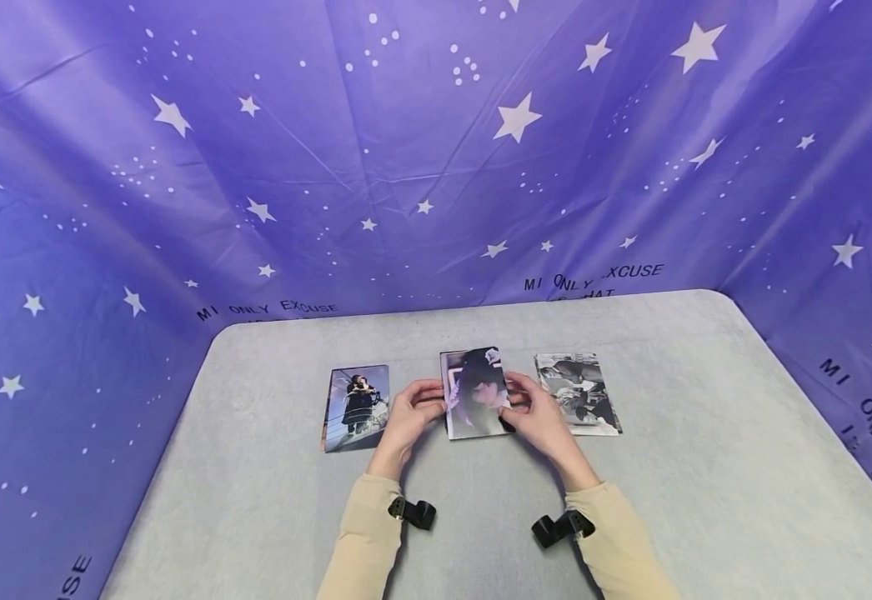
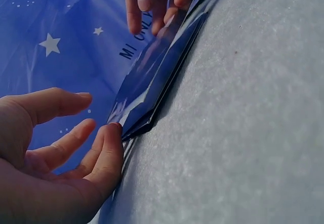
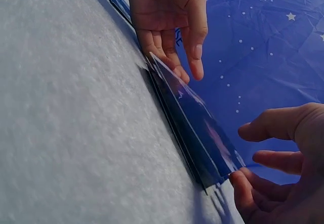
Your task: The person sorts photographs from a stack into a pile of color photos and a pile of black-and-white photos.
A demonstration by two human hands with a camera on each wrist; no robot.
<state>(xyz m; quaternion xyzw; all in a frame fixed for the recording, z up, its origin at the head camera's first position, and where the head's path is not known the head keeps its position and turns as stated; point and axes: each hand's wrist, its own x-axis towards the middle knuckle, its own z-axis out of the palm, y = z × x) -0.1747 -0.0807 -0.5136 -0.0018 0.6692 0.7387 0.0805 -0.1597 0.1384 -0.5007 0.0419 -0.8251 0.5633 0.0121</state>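
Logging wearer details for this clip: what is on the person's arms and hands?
Both arms wear long cream-beige sleeves. The left sleeve and right sleeve each carry a small black clip-like mount at the wrist, left and right. The left hand and right hand are bare: no gloves, no visible rings.

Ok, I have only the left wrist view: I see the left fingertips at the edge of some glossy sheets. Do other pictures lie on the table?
Observer: Yes. In the head view a colour photo lies to the left of the middle photos, apart from them.
Operator: And on the other side?
Observer: A black-and-white photo lies to their right, on the same grey table.
Operator: How does the right hand meet the middle ones?
Observer: In the right wrist view the fingertips of the right hand touch a corner of the sheets; the thumb is lifted clear of them.
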